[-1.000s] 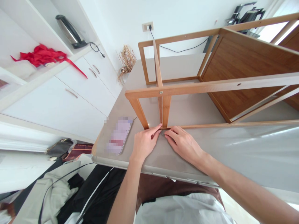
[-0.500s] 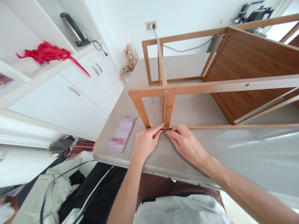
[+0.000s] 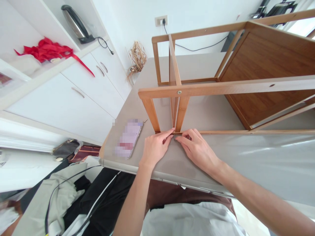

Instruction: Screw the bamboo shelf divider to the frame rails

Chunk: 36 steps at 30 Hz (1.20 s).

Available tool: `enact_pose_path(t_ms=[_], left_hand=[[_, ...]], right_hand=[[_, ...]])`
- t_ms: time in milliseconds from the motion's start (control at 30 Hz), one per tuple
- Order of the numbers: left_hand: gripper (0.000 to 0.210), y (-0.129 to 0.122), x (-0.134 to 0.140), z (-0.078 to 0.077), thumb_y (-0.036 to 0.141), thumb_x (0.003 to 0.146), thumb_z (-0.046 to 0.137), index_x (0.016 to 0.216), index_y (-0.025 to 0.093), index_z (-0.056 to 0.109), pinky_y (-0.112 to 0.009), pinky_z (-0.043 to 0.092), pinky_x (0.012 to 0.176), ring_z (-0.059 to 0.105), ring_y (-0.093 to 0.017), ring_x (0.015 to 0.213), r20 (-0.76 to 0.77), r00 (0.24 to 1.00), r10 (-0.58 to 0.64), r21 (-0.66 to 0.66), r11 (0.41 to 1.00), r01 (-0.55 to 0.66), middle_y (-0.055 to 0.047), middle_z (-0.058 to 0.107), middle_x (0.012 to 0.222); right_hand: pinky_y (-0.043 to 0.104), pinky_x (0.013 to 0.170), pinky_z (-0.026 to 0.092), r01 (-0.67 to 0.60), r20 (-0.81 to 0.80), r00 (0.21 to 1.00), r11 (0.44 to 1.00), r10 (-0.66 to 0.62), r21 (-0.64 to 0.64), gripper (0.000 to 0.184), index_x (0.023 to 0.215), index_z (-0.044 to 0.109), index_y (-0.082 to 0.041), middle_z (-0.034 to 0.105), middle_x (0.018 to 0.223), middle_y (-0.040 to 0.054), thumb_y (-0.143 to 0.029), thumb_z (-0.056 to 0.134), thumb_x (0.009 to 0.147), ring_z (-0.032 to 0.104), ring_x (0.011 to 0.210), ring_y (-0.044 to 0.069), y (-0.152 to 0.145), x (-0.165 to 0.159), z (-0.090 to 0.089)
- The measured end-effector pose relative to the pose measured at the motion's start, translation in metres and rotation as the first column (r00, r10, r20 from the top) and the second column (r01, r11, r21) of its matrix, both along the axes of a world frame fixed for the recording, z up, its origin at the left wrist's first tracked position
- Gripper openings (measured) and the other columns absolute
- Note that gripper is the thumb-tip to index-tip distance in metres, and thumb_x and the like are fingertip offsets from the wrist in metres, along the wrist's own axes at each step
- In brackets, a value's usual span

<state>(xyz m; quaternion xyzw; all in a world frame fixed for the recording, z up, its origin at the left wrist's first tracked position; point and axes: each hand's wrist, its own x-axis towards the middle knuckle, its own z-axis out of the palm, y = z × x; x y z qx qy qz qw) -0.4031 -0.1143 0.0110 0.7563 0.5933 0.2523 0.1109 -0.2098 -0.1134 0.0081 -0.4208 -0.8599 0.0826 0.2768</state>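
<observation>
A wooden shelf frame (image 3: 159,92) lies on the grey-topped table, its rails and cross panel standing up in front of me. At the foot of its near upright, my left hand (image 3: 156,146) pinches the bottom rail, with the index finger along the wood and the thumb below. Close beside it, my right hand (image 3: 198,149) has thumb and fingertips closed on a small metal piece (image 3: 175,137) at the rail's near side. Most of that piece is hidden by the fingertips. A round metal bolt head (image 3: 179,92) shows in the upper rail above.
Left of my hands, a phone (image 3: 130,139) lies on the table (image 3: 167,165). White cabinets (image 3: 61,98) with a kettle (image 3: 76,24) and red ribbon (image 3: 46,50) stand at the left. Dried stems (image 3: 137,54) are behind the table, and a wall socket (image 3: 160,21) holds a plug.
The view has shifted slightly, so the frame's upper rails sit a little higher and farther right. Both hands stay at the same joint, with almost the same grip.
</observation>
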Motion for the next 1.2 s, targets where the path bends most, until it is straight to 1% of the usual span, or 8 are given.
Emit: enact_pose_path(t_ms=[167,333,500,567,700,1033,1200], left_hand=[[0.03,-0.0005,0.0005,0.0014,0.031,0.096,0.06,0.125,0.036,0.069,-0.024,0.038,0.06,0.065,-0.011,0.066,-0.005,1.0,0.005,-0.001,1.0,-0.005,0.004,0.077,0.086],[0.03,-0.0004,0.0001,0.0016,0.032,0.097,0.059,0.125,0.036,0.069,-0.023,0.039,0.061,0.066,-0.012,0.067,-0.01,1.0,0.009,-0.004,1.0,-0.01,0.003,0.077,0.087],[0.031,-0.0002,0.0001,0.0018,0.032,0.097,0.059,0.126,0.036,0.068,-0.024,0.038,0.061,0.065,-0.012,0.066,-0.022,1.0,0.003,0.0,1.0,-0.003,0.003,0.077,0.087],[0.031,0.0,0.0004,0.0022,0.032,0.097,0.059,0.126,0.036,0.068,-0.023,0.038,0.061,0.065,-0.012,0.067,-0.028,1.0,0.005,-0.007,1.0,-0.005,0.002,0.077,0.086],[0.031,-0.0001,0.0008,0.0027,0.032,0.096,0.059,0.125,0.035,0.069,-0.023,0.038,0.061,0.065,-0.012,0.066,-0.028,1.0,0.014,-0.018,1.0,-0.014,0.001,0.077,0.084],[0.03,-0.0005,-0.0001,0.0006,0.031,0.096,0.06,0.125,0.035,0.069,-0.022,0.037,0.062,0.062,-0.01,0.065,-0.016,1.0,0.012,-0.012,1.0,-0.012,0.003,0.074,0.08],[0.031,-0.0003,-0.0001,0.0012,0.031,0.097,0.059,0.125,0.035,0.069,-0.022,0.036,0.062,0.06,-0.009,0.064,-0.017,1.0,0.01,-0.023,1.0,-0.01,0.004,0.072,0.077]], right_hand=[[0.032,0.077,0.048,0.02,0.006,1.0,0.998,-0.02,0.052,0.024,0.106,0.07,-0.017,0.056,0.096,0.0092,-0.011,0.049,0.096,0.048,0.088,0.02,-0.0027,-0.0032,0.0008],[0.032,0.075,0.046,0.045,0.067,0.996,0.992,-0.053,0.115,0.024,0.102,0.071,-0.016,0.058,0.095,0.0095,-0.01,0.048,0.095,0.049,0.086,0.02,-0.007,-0.0071,0.0021],[0.034,0.082,0.046,0.09,0.064,0.993,0.991,-0.097,0.097,0.02,0.096,0.072,-0.018,0.061,0.089,0.0071,-0.016,0.052,0.096,0.052,0.084,0.019,-0.0064,-0.0056,-0.0014],[0.034,0.085,0.045,0.084,0.054,0.995,0.993,-0.089,0.087,0.02,0.097,0.071,-0.019,0.062,0.088,0.0063,-0.017,0.051,0.096,0.053,0.085,0.019,-0.0056,-0.005,-0.003],[0.034,0.083,0.044,0.062,0.048,0.997,0.994,-0.067,0.09,0.022,0.097,0.071,-0.02,0.062,0.09,0.0067,-0.015,0.05,0.096,0.053,0.086,0.019,-0.0048,-0.0045,-0.0042],[0.032,0.078,0.044,0.076,0.039,0.996,0.987,-0.083,0.14,0.022,0.096,0.072,-0.019,0.061,0.091,0.0074,-0.013,0.051,0.095,0.049,0.083,0.019,-0.0061,-0.0043,0.002],[0.032,0.079,0.044,0.077,0.045,0.995,0.988,-0.083,0.134,0.025,0.096,0.071,-0.02,0.061,0.09,0.0069,-0.01,0.048,0.095,0.049,0.083,0.019,-0.0066,-0.0055,0.0025]])
